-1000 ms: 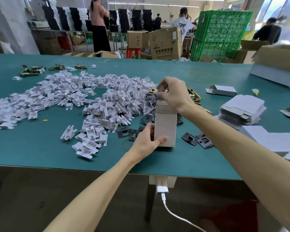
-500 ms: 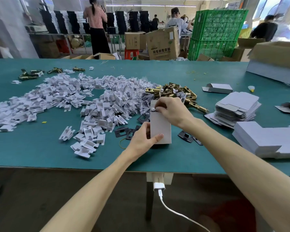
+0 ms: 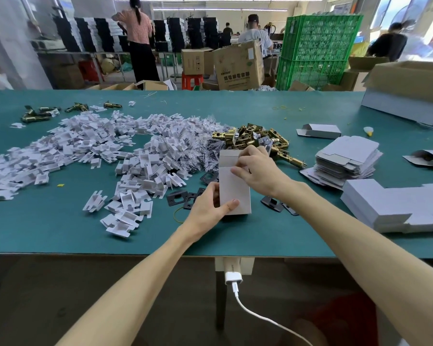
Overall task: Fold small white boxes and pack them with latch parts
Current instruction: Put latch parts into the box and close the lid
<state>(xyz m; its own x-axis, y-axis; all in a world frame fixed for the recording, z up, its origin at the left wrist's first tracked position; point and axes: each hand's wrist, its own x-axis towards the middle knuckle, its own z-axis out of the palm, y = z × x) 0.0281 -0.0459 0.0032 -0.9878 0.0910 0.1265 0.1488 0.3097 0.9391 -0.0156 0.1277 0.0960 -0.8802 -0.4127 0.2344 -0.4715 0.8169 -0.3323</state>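
Observation:
A small white box (image 3: 235, 193) stands upright on the green table (image 3: 60, 226), its top flap raised. My left hand (image 3: 208, 208) grips its lower left side, thumb across the front. My right hand (image 3: 258, 171) is at the box's open top with fingers curled on the flap edge; what lies inside is hidden. Just behind the box lies a heap of brass latch parts (image 3: 255, 138). Black metal plates (image 3: 183, 198) lie on either side of the box's base.
A wide pile of white plastic inserts (image 3: 98, 156) covers the left half. A stack of flat box blanks (image 3: 348, 158) and folded white boxes (image 3: 390, 208) sit at the right. A large carton (image 3: 408, 91) stands far right. People work behind the table.
My right hand came down from the brass latch heap to the top of the box and now works at its flap. The left hand keeps its hold on the box.

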